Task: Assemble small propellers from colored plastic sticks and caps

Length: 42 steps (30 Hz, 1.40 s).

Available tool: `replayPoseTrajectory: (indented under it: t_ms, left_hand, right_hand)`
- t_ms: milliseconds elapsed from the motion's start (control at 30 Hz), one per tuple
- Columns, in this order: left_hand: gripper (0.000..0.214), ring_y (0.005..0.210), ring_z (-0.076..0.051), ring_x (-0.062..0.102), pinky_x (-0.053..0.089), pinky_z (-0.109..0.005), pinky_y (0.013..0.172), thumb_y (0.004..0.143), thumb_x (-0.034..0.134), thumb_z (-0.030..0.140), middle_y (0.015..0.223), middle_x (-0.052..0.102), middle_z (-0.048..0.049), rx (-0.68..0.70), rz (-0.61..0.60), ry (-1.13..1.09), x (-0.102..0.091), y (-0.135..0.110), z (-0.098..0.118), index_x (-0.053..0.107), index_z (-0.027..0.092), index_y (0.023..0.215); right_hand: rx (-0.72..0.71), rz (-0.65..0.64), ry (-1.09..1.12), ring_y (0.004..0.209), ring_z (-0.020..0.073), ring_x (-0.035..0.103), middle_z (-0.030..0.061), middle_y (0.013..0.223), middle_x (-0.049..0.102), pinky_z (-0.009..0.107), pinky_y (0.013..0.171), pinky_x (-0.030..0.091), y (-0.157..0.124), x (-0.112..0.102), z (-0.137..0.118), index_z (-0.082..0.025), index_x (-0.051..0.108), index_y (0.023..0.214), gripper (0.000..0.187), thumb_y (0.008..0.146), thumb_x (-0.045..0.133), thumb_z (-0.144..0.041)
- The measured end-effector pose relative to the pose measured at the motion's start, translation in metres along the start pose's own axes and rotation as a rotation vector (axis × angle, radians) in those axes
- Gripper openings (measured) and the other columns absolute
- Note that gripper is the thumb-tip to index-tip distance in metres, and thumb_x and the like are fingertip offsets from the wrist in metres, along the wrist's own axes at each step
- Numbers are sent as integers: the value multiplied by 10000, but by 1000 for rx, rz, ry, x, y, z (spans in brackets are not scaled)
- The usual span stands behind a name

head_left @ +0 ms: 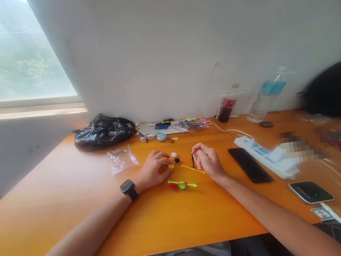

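Thin white plastic stick (195, 162) is held in the curled right hand (209, 162) over the orange wooden table (92, 186). Part is hidden by that hand; it is turned longways up the view, tip unclear. Beside a round yellow plastic piece (171, 166), the left hand (154, 169) is half bent; whether anything is gripped cannot be told.

Indoors | home or office unclear — wooden desk (56, 200) | window (8, 54) | power strip (265, 157)

A slim white piece (195, 161) tilts in the right hand (208, 161), beside a slanting yellow arrow (188, 167).
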<state>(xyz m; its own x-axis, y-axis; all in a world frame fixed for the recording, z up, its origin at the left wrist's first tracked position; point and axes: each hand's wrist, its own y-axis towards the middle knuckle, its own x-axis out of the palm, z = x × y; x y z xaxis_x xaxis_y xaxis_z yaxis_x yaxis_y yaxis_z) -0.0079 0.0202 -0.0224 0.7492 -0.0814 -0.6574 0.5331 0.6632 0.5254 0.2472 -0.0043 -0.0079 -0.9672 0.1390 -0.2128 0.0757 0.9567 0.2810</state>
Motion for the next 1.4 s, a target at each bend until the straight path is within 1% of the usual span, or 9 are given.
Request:
replayPoseTrajectory:
  t_ms: [167, 267, 333, 400, 533, 633, 900, 1133, 1400]
  left_hand:
    - [153, 1121, -310, 616, 455, -487, 1058, 887, 738, 393, 1122, 736, -109, 12, 14, -79, 0, 0, -2, 794, 290, 985]
    - [140, 1101, -305, 627, 482, -483, 1031, 880, 759, 400, 1066, 747, -106, 2, 36, -132, -3, 0, 1, 775, 273, 938]
    - [177, 1073, -293, 636, 540, -445, 948, 880, 761, 421, 1077, 728, -114, -61, 60, -185, -5, -1, 3, 768, 261, 957]
    - [243, 1013, -266, 654, 583, -377, 820, 874, 762, 449, 1144, 681, -125, -149, 84, -247, -7, -3, 5, 767, 251, 1015]
    - [268, 972, -234, 660, 579, -300, 724, 871, 766, 445, 1148, 638, -118, -201, 117, -275, -9, -4, 9, 754, 232, 1034]
    - [223, 925, -215, 653, 566, -282, 705, 877, 759, 415, 1061, 653, -97, -194, 135, -278, -10, -3, 9, 717, 218, 973]
    - [243, 963, -228, 671, 550, -297, 768, 856, 771, 416, 1015, 716, -68, -255, 166, -302, -11, -3, 5, 717, 221, 992]
    - [267, 961, -250, 692, 533, -332, 819, 849, 774, 436, 1037, 769, -66, -320, 226, -251, -14, 2, 7, 762, 222, 1008]
    - [342, 878, -222, 713, 580, -297, 689, 856, 771, 467, 1030, 767, -86, -355, 289, -362, -11, 2, 1, 747, 175, 1034]
  right_hand:
    - [1, 119, 56, 328, 114, 386, -56, 502, 456, 269, 377, 229, 0, -5, -10, -223, 573, 806, 139, 883, 478, -290]
    - [-100, 97, -23, 438, 135, 470, -13, 598, 527, 287, 452, 341, 1, -5, -12, -224, 579, 761, 199, 921, 493, -305]
    - [-237, 32, -186, 598, 167, 553, 32, 699, 598, 307, 582, 425, 2, -5, -12, -219, 589, 705, 251, 930, 540, -319]
    - [-329, -80, -407, 697, 183, 569, 48, 763, 637, 316, 663, 428, 3, -6, -12, -213, 599, 672, 236, 894, 606, -293]
    - [-307, -291, -768, 714, 184, 560, 25, 722, 652, 307, 666, 362, 5, -11, -10, -215, 610, 673, 129, 784, 671, -189]
    - [-267, -388, -848, 702, 179, 560, 18, 727, 675, 300, 650, 338, 5, -17, -10, -220, 627, 701, 96, 741, 696, -165]
    - [-209, -478, -812, 633, 160, 556, 22, 751, 699, 285, 584, 323, 9, -29, -6, -221, 679, 740, 71, 760, 684, -153]
    - [-231, -512, -671, 697, 154, 598, 17, 803, 698, 265, 632, 403, 5, -18, -3, -206, 662, 794, 47, 823, 652, -170]
    - [-306, -378, -455, 718, 156, 612, 8, 812, 684, 272, 674, 453, -2, -5, -7, -211, 646, 858, 55, 910, 642, -230]
